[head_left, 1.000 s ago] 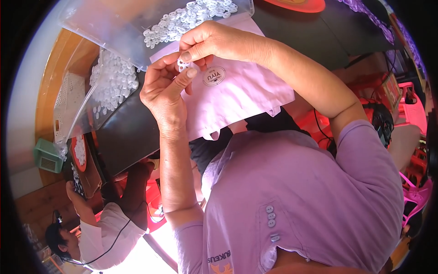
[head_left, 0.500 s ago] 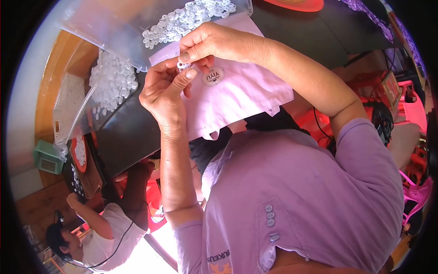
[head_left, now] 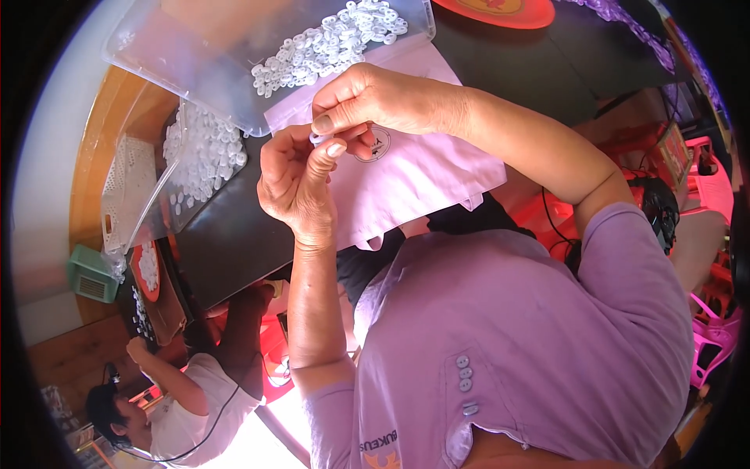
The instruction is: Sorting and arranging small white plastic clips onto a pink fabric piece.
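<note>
Translucent plastic tray; below it in view, pale-pink cloth. The left hand and right hand, lower than half a second earlier, cover more of the cloth's round, dark-printed emblem. Over the cloth, their fingertips pinch a small, rounded, white plastic piece, partly hidden.

The tray holds loose pieces beyond the left hand and right hand; the cloth lies beneath them, nearer the person. On the surface, a plate lies right of the tray. Left sits another heap.
</note>
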